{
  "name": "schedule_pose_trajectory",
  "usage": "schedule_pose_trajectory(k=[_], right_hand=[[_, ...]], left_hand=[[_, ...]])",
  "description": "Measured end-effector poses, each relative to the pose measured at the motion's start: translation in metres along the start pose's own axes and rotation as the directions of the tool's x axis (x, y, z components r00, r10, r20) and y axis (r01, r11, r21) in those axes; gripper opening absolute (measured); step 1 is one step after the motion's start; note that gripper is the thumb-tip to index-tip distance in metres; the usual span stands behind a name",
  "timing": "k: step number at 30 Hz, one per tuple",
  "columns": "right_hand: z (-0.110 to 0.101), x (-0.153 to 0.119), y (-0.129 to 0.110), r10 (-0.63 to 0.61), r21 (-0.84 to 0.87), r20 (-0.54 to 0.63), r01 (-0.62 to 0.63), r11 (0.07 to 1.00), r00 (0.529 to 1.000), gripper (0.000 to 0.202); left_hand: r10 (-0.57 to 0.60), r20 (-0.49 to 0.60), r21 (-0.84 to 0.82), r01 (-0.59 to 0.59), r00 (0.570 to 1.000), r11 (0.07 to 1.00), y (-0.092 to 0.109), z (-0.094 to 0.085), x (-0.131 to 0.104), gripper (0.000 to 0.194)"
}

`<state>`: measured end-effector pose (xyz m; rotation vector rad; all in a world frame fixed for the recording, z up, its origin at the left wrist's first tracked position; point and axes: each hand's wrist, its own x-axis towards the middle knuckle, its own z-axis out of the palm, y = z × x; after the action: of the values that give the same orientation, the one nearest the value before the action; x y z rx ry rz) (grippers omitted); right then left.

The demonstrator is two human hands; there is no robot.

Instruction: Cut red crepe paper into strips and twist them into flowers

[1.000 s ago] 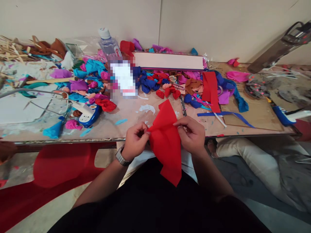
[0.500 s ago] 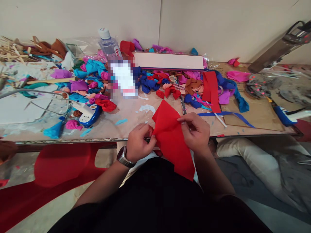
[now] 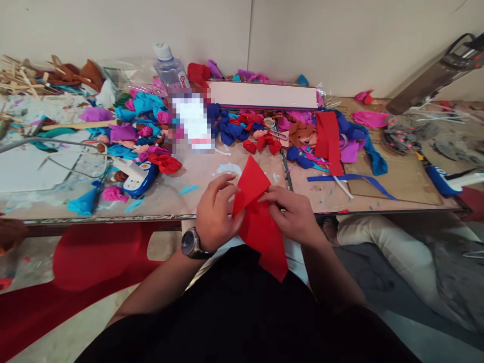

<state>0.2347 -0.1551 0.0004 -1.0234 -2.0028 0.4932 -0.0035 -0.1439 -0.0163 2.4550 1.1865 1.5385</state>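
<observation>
A red crepe paper strip (image 3: 262,227) is stretched between my hands in front of my chest, its top end folded over into a pointed shape. My left hand (image 3: 218,214), with a watch on the wrist, pinches the left edge at the fold. On the other side, my right hand (image 3: 289,214) grips the right edge of the same fold between thumb and fingers. The lower end of the paper hangs free over my lap. Part of the crease is hidden behind my fingers.
Crumpled coloured paper pieces (image 3: 147,136) cover the back of the table. Among them stand a plastic bottle (image 3: 170,70) and a blurred bright phone-like screen (image 3: 192,123). A blue glue gun (image 3: 139,179) lies left. Another person's leg (image 3: 393,247) shows at right, a red chair (image 3: 98,257) at left.
The top of the red paper has been folded into a sharper point. My right hand has moved left and closer to my left hand, which has turned with its back upward.
</observation>
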Motion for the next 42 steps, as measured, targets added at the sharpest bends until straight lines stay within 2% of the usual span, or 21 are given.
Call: schedule_pose_trajectory(k=[4, 7, 10, 13, 21, 26, 32, 35, 37, 40, 42], right_hand=[[-0.001, 0.0, -0.001, -0.002, 0.013, 0.159, 0.0, 1.0, 0.987, 0.043], [-0.001, 0.0, -0.002, -0.03, 0.004, 0.189, 0.03, 1.0, 0.982, 0.045], [-0.004, 0.001, -0.005, -0.053, 0.002, 0.171, 0.053, 0.999, 0.984, 0.052], [-0.007, 0.001, -0.007, -0.044, -0.008, 0.143, 0.046, 0.999, 0.989, 0.051], [-0.003, 0.001, -0.007, -0.034, -0.063, -0.069, 0.029, 0.998, 0.997, 0.016], [-0.004, 0.001, -0.008, 0.045, -0.088, -0.116, -0.055, 0.995, 0.992, 0.005], [-0.003, -0.003, -0.009, 0.198, -0.001, -0.171, -0.201, 0.98, 0.965, 0.011], [-0.002, -0.005, -0.003, 0.224, 0.031, -0.224, -0.222, 0.974, 0.949, 0.003], [0.0, -0.006, 0.003, 0.24, 0.052, -0.259, -0.235, 0.971, 0.936, 0.006], [0.002, -0.008, 0.01, 0.266, 0.121, -0.269, -0.241, 0.963, 0.926, 0.01], [0.002, -0.007, 0.012, 0.277, 0.154, -0.262, -0.243, 0.958, 0.924, 0.008]], left_hand=[[0.024, 0.034, -0.033, -0.023, 0.999, 0.999, -0.001, -0.003, 0.003, 0.039], [0.112, 0.06, -0.086, -0.107, 0.992, 0.991, 0.0, -0.007, 0.005, 0.028], [0.193, 0.107, -0.079, -0.185, 0.975, 0.98, -0.001, -0.014, 0.007, 0.026], [0.191, 0.14, -0.057, -0.185, 0.972, 0.981, -0.002, -0.018, 0.006, 0.032], [0.152, 0.199, -0.038, -0.147, 0.968, 0.988, -0.006, -0.014, 0.0, 0.051], [0.144, 0.161, -0.042, -0.139, 0.976, 0.989, -0.001, -0.013, -0.002, 0.067], [0.022, 0.146, -0.102, -0.007, 0.989, 0.995, 0.0, -0.014, -0.003, 0.086], [-0.039, 0.152, -0.123, 0.058, 0.988, 0.991, -0.003, -0.014, -0.004, 0.09], [-0.095, 0.17, -0.157, 0.122, 0.981, 0.98, -0.005, -0.015, -0.004, 0.09], [-0.247, 0.231, -0.292, 0.309, 0.941, 0.905, -0.006, -0.012, -0.006, 0.09], [-0.349, 0.291, -0.419, 0.447, 0.891, 0.791, -0.007, -0.009, -0.007, 0.09]])
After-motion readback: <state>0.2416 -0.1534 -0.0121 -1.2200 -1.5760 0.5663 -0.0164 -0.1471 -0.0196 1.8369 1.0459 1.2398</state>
